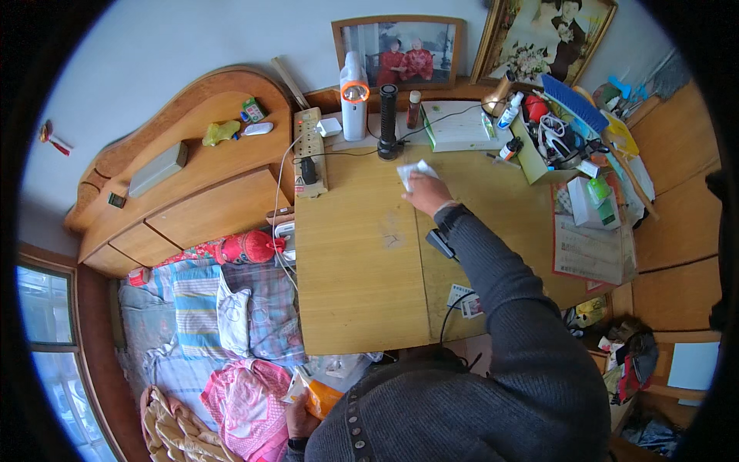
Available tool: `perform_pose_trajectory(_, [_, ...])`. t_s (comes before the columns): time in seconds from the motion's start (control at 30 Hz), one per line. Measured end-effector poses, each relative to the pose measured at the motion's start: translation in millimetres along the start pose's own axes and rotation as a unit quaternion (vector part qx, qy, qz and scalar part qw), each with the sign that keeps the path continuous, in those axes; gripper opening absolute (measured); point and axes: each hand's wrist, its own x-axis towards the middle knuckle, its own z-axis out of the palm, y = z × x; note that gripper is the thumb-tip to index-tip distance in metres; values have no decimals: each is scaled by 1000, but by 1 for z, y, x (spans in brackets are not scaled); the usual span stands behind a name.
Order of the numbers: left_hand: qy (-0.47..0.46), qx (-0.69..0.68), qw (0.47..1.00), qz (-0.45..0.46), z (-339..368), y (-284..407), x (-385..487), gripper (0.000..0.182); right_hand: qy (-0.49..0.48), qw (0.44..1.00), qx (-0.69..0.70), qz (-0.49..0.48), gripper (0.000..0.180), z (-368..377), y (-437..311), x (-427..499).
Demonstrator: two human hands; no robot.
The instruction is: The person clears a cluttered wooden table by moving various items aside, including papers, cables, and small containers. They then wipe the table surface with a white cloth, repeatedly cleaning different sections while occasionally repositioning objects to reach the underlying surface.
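My right hand (428,193) reaches over the wooden desk (358,289) and presses a crumpled white wipe or tissue (417,170) onto its top near the back. Low in the view, my left hand (301,417) grips an orange and white soft packet (321,398) beside the desk's front edge. Just behind the wipe stands a black flashlight (388,124). A small black device (440,243) lies under my right forearm, and below it are a few small cards (462,297), partly covered by my sleeve.
A power strip (310,150) with plugs and cords lines the desk's left edge. At the back stand a white lamp (354,104), a small bottle (413,110) and a white box (462,124). A cluttered bin (537,153) and papers (589,248) occupy the right; a bed (144,323) adjoins the left.
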Motion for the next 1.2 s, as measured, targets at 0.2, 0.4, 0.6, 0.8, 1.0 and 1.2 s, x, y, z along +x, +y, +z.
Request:
perform_pose_trajectory(0.2, [-42, -95, 994, -30, -9, -1, 18, 40, 292, 926, 241, 10, 39, -96, -18, 44])
perform_pose_trajectory(0.4, [-84, -114, 989, -34, 0, 3, 35, 37, 260, 946, 193, 26, 53, -133, -45, 103])
perform_pose_trajectory(0.6, [-43, -112, 993, -20, 0, 9, 40, 37, 254, 907, 329, 66, 44, -176, -29, 102])
perform_pose_trajectory(0.8, [-84, -161, 983, -23, 7, 12, 50, 40, 334, 932, 141, 17, 42, -166, -27, 166])
perform_pose_trajectory(1.0, [-47, -153, 987, -16, 14, 10, 60, 40, 319, 937, 133, 41, 40, -128, -20, 205])
perform_pose_trajectory(1.2, [-54, -162, 985, -32, 18, 11, 67, 41, 200, 883, 420, 66, 30, -120, -1, 186])
